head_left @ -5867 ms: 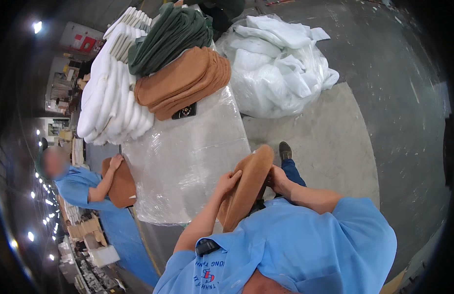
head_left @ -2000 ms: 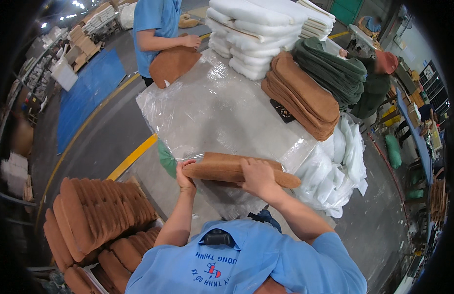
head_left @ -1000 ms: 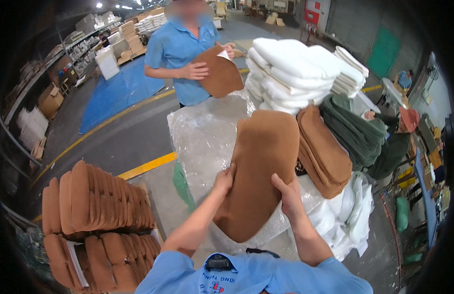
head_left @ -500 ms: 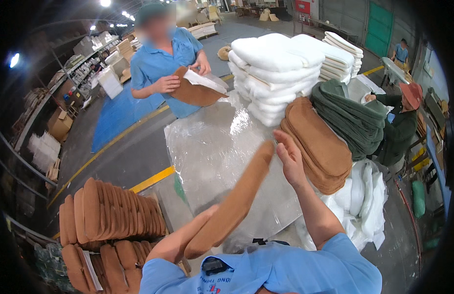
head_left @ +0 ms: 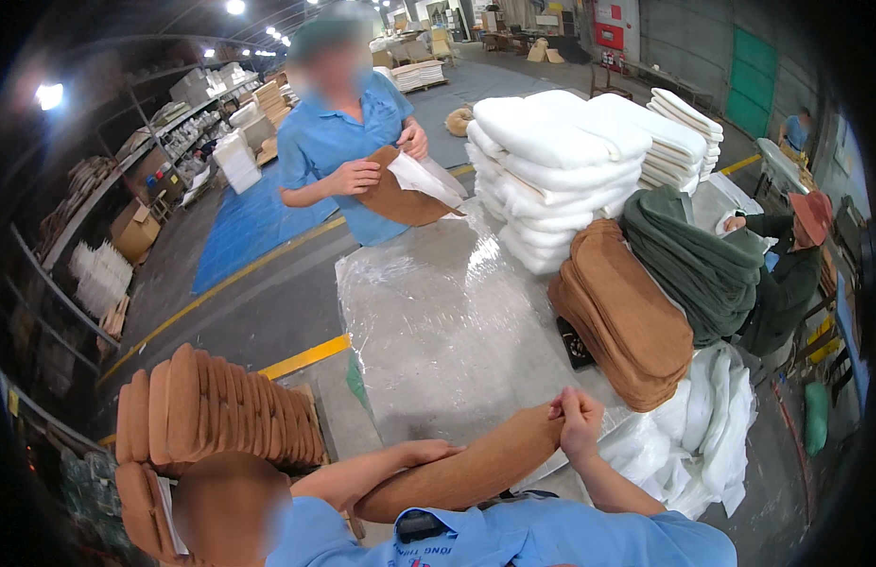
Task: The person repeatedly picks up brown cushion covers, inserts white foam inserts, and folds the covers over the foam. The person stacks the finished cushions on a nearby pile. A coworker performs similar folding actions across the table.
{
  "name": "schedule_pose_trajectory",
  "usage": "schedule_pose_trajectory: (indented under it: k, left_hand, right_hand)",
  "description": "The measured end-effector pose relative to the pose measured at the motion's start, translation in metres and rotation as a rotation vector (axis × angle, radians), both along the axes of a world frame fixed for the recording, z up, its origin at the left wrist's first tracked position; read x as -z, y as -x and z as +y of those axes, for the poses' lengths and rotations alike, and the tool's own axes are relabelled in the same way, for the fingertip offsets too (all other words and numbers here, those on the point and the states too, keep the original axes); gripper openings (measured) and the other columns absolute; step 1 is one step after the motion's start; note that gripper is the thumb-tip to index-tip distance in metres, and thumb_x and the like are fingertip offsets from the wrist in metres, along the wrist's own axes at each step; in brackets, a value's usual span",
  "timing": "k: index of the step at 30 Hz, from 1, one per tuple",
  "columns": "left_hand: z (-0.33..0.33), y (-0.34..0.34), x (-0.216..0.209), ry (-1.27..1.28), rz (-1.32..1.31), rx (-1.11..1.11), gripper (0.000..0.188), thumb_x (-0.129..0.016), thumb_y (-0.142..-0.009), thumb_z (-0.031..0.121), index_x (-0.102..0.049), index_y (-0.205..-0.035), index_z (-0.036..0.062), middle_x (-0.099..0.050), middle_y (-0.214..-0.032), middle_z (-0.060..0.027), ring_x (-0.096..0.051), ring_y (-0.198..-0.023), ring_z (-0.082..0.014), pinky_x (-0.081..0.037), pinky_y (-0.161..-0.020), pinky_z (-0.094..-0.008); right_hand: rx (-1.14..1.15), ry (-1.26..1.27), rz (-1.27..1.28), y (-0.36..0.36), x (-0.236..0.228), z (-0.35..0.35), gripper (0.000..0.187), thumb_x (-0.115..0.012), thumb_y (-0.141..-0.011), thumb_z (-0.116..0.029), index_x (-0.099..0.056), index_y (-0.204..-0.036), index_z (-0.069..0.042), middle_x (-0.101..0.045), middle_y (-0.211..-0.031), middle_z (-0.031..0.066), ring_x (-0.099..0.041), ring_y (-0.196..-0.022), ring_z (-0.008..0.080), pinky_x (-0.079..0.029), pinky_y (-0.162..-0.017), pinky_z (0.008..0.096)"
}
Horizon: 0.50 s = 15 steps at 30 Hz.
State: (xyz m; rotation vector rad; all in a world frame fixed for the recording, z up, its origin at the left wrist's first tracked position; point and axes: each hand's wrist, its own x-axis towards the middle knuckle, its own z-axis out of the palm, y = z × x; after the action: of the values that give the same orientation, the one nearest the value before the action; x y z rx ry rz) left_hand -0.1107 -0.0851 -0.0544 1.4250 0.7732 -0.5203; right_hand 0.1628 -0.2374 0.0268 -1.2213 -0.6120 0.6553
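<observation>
A long brown fabric cushion (head_left: 476,468) lies slantwise in front of my body, its lower left end against my shirt. My right hand (head_left: 578,425) is closed around the cushion's upper right end. Along the far edge, my left hand (head_left: 432,452) holds the middle of it, fingers partly hidden. Beyond my hands is a table covered in clear plastic film (head_left: 428,350). Across it, a co-worker in a blue shirt holds a brown cover (head_left: 400,203) with a white lining showing.
Brown covers (head_left: 627,312), dark green covers (head_left: 693,260) and white pads (head_left: 551,161) are piled on the table's right side. White bagged material (head_left: 688,435) hangs by the right edge. Stacked brown cushions (head_left: 216,406) stand at left. A person in a red hat works at far right.
My right hand has come down and closed on the cushion's end, where it was open and apart before. The cushion has been lowered toward my body. A dark flat object now shows beside the brown pile.
</observation>
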Motion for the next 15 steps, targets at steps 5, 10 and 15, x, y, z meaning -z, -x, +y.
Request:
schedule_pose_trajectory:
  k: [5, 10, 15]
  left_hand:
    - [-0.025, -0.022, 0.02, -0.647, 0.086, -0.091, 0.037, -0.064, -0.094, 0.038, -0.078, -0.105, 0.0057, -0.073, -0.108, -0.0254, -0.069, -0.105, -0.0412, -0.054, -0.089, -0.0492]
    - [-0.035, -0.015, 0.02, -0.84, -0.003, -0.304, 0.028, -0.07, -0.09, 0.031, -0.069, -0.1, 0.0047, -0.072, -0.098, -0.0217, -0.069, -0.097, -0.0397, -0.055, -0.083, -0.0481]
    - [-0.021, -0.023, 0.021, -0.596, -0.058, -0.384, 0.04, -0.073, -0.089, 0.036, -0.066, -0.112, 0.0042, -0.074, -0.102, -0.0213, -0.071, -0.101, -0.0364, -0.055, -0.088, -0.0445]
  right_hand:
    - [-0.094, 0.36, -0.298, -0.008, 0.052, 0.0, 0.028, -0.066, -0.101, -0.022, -0.073, -0.085, 0.0, -0.067, -0.066, 0.004, -0.062, -0.061, 0.0102, -0.049, -0.058, 0.0286]
    - [-0.124, 0.389, -0.356, -0.006, 0.053, 0.01, 0.024, -0.07, -0.098, -0.021, -0.074, -0.088, 0.001, -0.07, -0.068, 0.0053, -0.063, -0.061, 0.0106, -0.049, -0.058, 0.03]
    - [-0.126, 0.334, -0.337, -0.003, 0.048, 0.021, 0.025, -0.068, -0.1, -0.02, -0.073, -0.088, 0.001, -0.069, -0.069, 0.0036, -0.062, -0.062, 0.0095, -0.049, -0.06, 0.0282]
